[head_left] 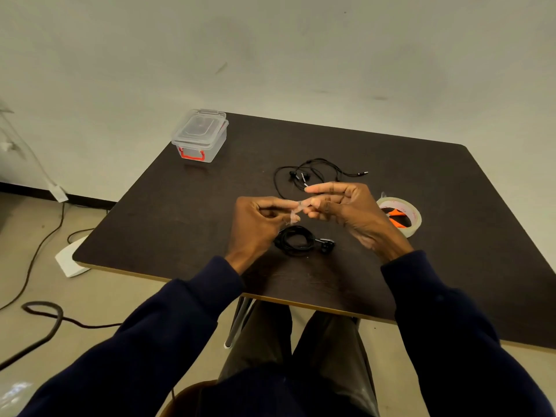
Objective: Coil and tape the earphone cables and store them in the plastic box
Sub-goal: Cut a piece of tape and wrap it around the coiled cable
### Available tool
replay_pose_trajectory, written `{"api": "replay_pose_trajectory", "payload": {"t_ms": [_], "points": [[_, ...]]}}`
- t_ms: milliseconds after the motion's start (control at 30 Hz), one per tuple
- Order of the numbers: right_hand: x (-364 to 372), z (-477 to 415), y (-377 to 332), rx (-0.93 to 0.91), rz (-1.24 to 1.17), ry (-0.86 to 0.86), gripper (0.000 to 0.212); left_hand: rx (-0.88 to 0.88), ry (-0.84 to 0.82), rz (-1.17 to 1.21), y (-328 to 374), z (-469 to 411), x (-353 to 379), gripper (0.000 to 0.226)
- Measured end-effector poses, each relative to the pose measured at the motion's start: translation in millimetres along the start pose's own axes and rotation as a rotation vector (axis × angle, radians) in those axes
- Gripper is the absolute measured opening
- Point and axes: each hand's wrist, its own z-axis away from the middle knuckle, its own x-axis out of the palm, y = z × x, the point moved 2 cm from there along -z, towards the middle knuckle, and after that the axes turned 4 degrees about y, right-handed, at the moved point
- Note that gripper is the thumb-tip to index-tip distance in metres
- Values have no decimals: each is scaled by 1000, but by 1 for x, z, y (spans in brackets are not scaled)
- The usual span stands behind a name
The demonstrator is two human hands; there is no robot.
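Your left hand (258,218) and right hand (340,206) both pinch a short strip of clear tape (293,213) mid-frame; the coiled black earphone cable (296,240) lies just below it.

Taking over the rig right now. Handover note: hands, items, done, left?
Left hand and right hand: both pinch a clear tape strip above the table.
Coiled earphone: on the table just under the hands.
Loose earphone: farther back, uncoiled.
Tape roll: right, orange scissors inside its ring.
Box: far left corner, lid on.
Done: one earphone coiled, strip ready.
Left: tape that coil, coil and tape the other, open box, store both.
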Motion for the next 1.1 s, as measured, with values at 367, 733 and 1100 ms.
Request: {"api": "replay_pose_trajectory", "payload": {"t_ms": [367, 733, 1100], "points": [[3, -1, -1, -79, 289, 246, 24, 55, 23, 47, -2, 8, 5, 30], [21, 12, 8, 302, -215, 105, 33, 85, -7, 104, -1, 16, 3, 36], [22, 14, -13, 26, -8, 154, 12, -504, -32, 803, 9, 27, 8, 33]]}}
